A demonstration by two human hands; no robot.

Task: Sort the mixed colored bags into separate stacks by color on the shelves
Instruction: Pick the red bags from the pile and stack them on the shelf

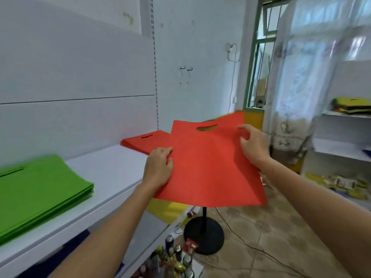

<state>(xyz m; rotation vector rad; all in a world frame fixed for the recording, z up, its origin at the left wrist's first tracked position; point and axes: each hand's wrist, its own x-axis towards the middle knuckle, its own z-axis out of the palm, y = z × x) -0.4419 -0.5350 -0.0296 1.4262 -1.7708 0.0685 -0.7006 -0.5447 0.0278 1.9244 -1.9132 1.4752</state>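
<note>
A white shelf (pixel 112 169) runs from 7 o'clock toward centre above a tiled floor (pixel 271 227); a window (pixel 259 67) sits at 1 o'clock. Both arms reach forward, left hand (pixel 158 169) and right hand (pixel 254 145) each gripping an edge of one red bag (pixel 210 167) at centre. Two stacks lie on the shelf: green stack (pixel 38 193) at 8 o'clock, red stack (pixel 144 142) at the bag's 10 o'clock.

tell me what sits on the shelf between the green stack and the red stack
Nothing: in the head view the white shelf is bare between the green stack and the red stack.
</note>
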